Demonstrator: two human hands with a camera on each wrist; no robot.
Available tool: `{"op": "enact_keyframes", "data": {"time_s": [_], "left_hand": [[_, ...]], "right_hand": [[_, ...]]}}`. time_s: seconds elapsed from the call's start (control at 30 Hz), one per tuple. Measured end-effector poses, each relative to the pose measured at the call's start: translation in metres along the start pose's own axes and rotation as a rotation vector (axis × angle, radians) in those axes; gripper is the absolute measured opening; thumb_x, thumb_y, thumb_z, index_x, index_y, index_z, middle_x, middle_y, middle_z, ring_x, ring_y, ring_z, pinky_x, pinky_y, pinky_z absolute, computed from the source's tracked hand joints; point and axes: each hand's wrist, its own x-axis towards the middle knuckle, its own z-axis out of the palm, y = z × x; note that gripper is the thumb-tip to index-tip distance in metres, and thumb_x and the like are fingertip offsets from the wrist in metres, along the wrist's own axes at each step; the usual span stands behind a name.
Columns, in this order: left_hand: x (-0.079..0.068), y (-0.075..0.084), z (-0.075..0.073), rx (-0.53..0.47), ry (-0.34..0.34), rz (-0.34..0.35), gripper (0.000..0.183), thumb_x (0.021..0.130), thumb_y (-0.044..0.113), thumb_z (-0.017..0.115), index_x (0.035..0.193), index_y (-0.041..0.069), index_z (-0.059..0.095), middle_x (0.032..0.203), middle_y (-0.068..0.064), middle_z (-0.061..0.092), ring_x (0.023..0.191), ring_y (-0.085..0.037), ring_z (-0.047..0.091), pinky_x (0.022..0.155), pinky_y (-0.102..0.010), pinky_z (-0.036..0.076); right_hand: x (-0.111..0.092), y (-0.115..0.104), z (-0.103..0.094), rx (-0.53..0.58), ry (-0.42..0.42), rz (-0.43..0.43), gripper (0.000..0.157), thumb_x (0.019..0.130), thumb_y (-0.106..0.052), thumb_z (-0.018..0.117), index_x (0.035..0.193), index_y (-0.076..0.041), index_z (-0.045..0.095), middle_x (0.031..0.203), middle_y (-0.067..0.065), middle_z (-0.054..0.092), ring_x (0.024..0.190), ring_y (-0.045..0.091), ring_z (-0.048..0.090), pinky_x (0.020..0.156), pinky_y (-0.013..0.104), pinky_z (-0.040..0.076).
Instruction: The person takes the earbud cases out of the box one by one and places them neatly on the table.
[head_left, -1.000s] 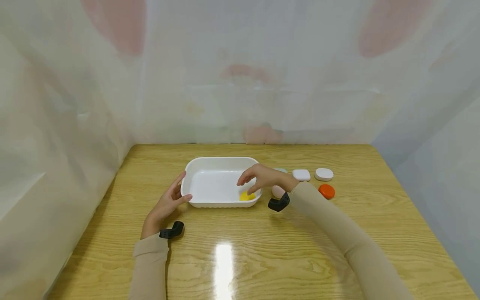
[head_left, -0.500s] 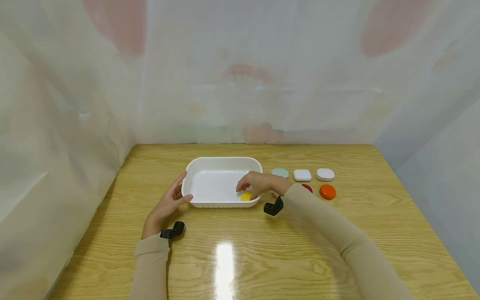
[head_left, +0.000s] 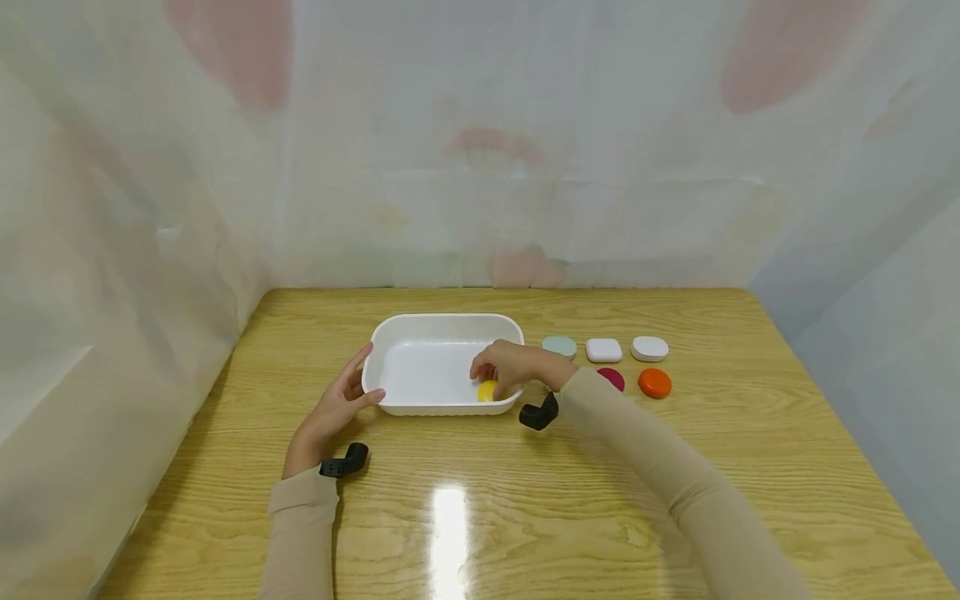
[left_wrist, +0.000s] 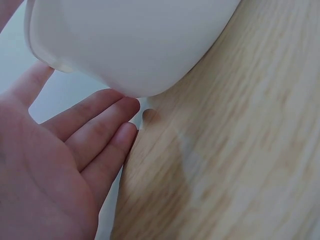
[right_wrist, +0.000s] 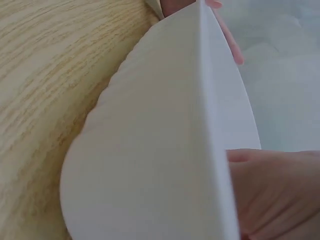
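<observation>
A white rounded-rectangular dish sits on the wooden table. My left hand is at its left end, thumb at the near rim and index finger on the side. In the left wrist view its other fingers lie nearly straight, tips against the outer wall. My right hand reaches over the right rim into the dish. Its bent fingers and thumb pinch a yellow bar of soap, partly covered by the hand. In the right wrist view the dish wall hides the soap and the fingertips.
Right of the dish lie more soap bars: pale green, white, white oval, orange and dark red. The right forearm partly covers the dark red one. A pale curtain stands behind the table.
My right hand has come lower into the dish and closed on the yellow soap, which has shifted slightly left. My left hand has stayed in place.
</observation>
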Motion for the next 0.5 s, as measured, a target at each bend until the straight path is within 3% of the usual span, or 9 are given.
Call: {"op": "enact_keyframes", "data": {"time_s": [0.17, 0.3, 0.5], "left_hand": [[-0.0005, 0.0009, -0.0018, -0.002, 0.006, 0.001, 0.081, 0.089, 0.021, 0.061, 0.147, 0.039, 0.008, 0.15, -0.023, 0.027, 0.132, -0.039, 0.036, 0.086, -0.011, 0.044], [0.0007, -0.0013, -0.0011, -0.006, -0.003, 0.011, 0.08, 0.09, 0.019, 0.06, 0.147, 0.039, 0.008, 0.15, -0.022, 0.027, 0.131, -0.037, 0.038, 0.086, -0.012, 0.045], [0.0021, -0.0014, 0.0011, 0.011, -0.004, 0.009, 0.08, 0.089, 0.021, 0.061, 0.147, 0.039, 0.009, 0.151, -0.021, 0.027, 0.13, -0.034, 0.039, 0.086, -0.011, 0.044]], "right_hand": [[0.0072, 0.0004, 0.0043, 0.04, 0.069, -0.036, 0.037, 0.074, -0.007, 0.076, 0.108, -0.001, 0.063, 0.1, 0.012, 0.068, 0.091, 0.019, 0.063, 0.079, 0.019, 0.051], [0.0085, 0.0017, 0.007, 0.076, 0.103, -0.056, 0.036, 0.075, -0.008, 0.075, 0.108, 0.001, 0.063, 0.101, 0.014, 0.068, 0.092, 0.021, 0.064, 0.081, 0.021, 0.052], [0.0034, 0.0022, 0.0064, 0.028, 0.023, 0.006, 0.043, 0.072, -0.003, 0.076, 0.113, -0.004, 0.063, 0.11, 0.01, 0.067, 0.101, 0.02, 0.062, 0.088, 0.024, 0.051]]}}
